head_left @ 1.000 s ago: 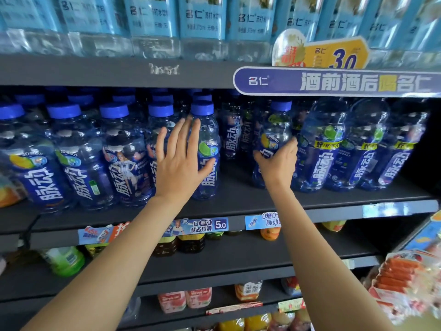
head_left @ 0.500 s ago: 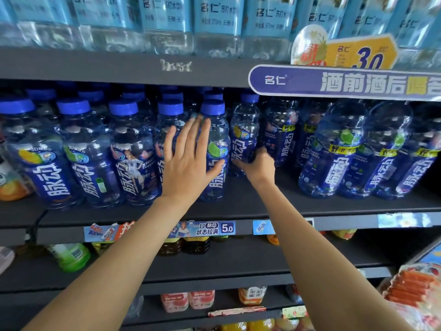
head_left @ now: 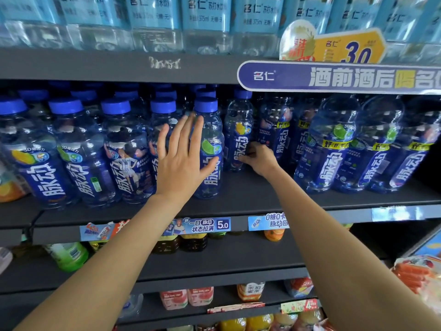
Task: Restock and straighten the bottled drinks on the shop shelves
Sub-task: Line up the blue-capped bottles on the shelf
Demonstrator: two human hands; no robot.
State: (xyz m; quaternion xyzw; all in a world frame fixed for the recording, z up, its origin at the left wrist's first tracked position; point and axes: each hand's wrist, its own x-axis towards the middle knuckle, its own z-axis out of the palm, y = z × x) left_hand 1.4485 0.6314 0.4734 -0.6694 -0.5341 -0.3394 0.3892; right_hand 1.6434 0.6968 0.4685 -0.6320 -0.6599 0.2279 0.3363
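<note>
The right hand (head_left: 259, 158) has slid its gripped bottle (head_left: 238, 137) leftward, deep beside the front row. The left hand (head_left: 181, 163), fingers flat, steadies that row (head_left: 207, 149); the gap is closing

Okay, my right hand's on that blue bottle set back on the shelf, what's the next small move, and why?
Probably draw the set-back bottle forward, level with the front row. The right hand grips its lower part, the shelf before it is bare, and the left hand lies flat against the neighbouring front bottle, steadying it.

Blue-capped bottles (head_left: 128, 154) stand upright in rows on the dark shelf (head_left: 250, 199); one bottle (head_left: 238, 132) stands set back from the shelf's front row.
</note>
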